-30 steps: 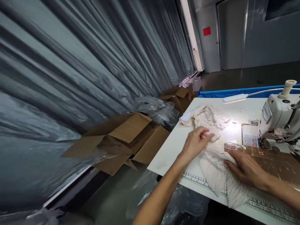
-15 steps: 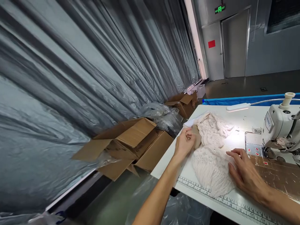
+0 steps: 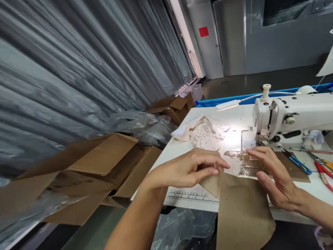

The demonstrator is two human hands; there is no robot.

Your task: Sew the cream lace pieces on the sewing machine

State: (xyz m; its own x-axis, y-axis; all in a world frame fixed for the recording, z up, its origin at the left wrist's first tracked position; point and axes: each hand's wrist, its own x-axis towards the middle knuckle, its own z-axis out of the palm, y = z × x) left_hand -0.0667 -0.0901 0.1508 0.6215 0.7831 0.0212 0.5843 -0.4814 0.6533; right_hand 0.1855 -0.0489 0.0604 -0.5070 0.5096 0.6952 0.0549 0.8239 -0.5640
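A tan-brown piece of fabric [image 3: 244, 211] hangs over the table's front edge. At its top left corner my left hand [image 3: 191, 168] is closed, thumb and fingertips pinching the fabric. My right hand [image 3: 277, 178] hovers by the fabric's right side with fingers stretched and thumb apart, holding nothing. White lace [image 3: 232, 165] shows just beyond the fabric, between the hands. Farther back on the table lies a crumpled cream lace garment [image 3: 206, 133]. To the right stands a white sewing machine [image 3: 299, 109], its needle area just beyond my right fingertips.
Blue thread snips [image 3: 299, 163] and red-handled pliers [image 3: 322, 173] lie at the right. A lamp [image 3: 228, 105] lights the white table [image 3: 161, 163], which has a ruler strip [image 3: 187, 195] along its front. Open cardboard boxes [image 3: 104, 156] and plastic bags [image 3: 145, 125] stand left.
The view has swung right. My left hand has moved from the back of the lace pile toward the front, bringing out the brown fabric. My right hand has lifted off the lace.
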